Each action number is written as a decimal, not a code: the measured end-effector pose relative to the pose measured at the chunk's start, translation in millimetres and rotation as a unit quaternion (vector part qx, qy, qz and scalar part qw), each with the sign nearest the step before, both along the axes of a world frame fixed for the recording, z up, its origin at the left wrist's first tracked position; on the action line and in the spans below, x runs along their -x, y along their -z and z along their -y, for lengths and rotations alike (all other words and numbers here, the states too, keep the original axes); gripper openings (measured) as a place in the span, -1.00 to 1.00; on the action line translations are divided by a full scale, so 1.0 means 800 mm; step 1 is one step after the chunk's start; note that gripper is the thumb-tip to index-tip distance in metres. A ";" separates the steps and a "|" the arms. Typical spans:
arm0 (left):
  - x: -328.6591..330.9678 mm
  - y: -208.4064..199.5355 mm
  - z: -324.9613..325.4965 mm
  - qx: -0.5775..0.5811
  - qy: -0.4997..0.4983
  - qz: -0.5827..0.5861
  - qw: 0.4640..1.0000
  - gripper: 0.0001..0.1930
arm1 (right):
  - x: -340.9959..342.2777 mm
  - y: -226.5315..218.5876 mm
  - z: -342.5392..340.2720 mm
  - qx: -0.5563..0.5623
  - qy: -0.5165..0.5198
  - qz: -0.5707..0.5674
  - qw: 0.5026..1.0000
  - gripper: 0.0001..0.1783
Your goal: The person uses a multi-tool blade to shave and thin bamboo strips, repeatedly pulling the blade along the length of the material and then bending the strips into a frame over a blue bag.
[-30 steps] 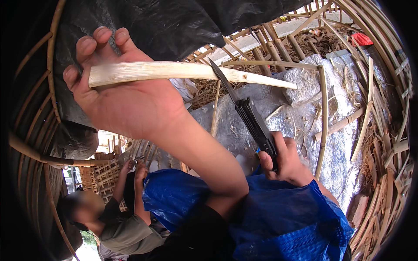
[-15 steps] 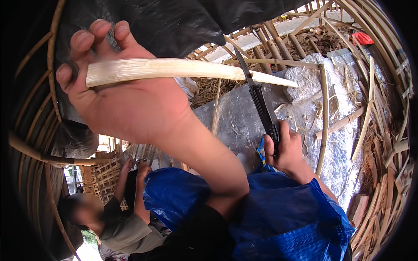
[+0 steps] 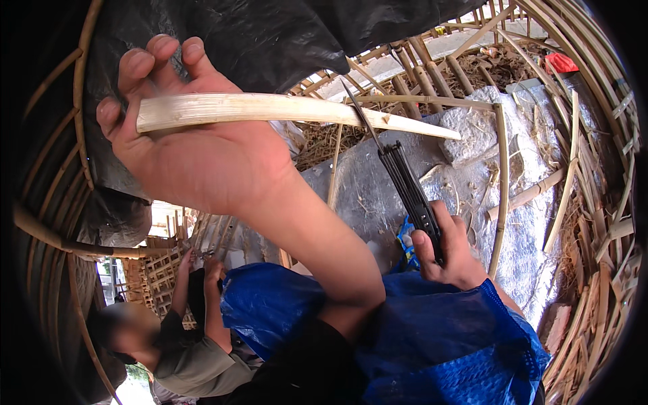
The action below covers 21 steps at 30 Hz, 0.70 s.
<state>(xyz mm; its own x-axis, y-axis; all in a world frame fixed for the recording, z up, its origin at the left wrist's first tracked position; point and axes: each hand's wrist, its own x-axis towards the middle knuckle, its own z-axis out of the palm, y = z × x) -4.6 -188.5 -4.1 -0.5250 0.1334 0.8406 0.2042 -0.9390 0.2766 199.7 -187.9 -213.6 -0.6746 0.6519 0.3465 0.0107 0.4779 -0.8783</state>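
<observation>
A pale, curved bamboo strip (image 3: 270,108) lies across the upturned palm of my left hand (image 3: 202,162). Its wide end rests at the base of my half-curled fingers, and its narrow end points right. In my right hand (image 3: 453,250) is a folding knife (image 3: 408,189) with a black slotted handle, my fingers wrapped round the grip. The thin dark blade slants up and left, across the strip toward its narrow end. A blue plastic sheet (image 3: 432,331) covers my lap beneath both arms.
A person (image 3: 196,358) sits at lower left, hands raised near a woven bamboo lattice (image 3: 162,287). Bamboo strips (image 3: 597,317) curve along the right side. A rough pale block (image 3: 472,128) sits on silvery sheeting (image 3: 378,182). Black plastic (image 3: 283,40) hangs above.
The knife has slid left and its handle lower along the strip, with my right hand dropping slightly. My left hand and the bamboo strip have shifted only a little.
</observation>
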 end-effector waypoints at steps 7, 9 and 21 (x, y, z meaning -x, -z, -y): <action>0.003 0.001 0.007 -0.003 0.011 0.014 1.000 -0.91 | 0.022 0.022 0.009 0.045 0.060 0.011 0.997 -0.69; 0.010 0.005 0.011 -0.003 -0.039 0.029 0.999 -0.92 | 0.027 0.025 0.012 -0.009 0.076 0.013 0.997 -0.68; 0.015 0.006 0.010 0.005 -0.003 0.001 1.000 -0.92 | 0.006 0.007 0.003 0.017 -0.011 -0.019 1.000 -0.65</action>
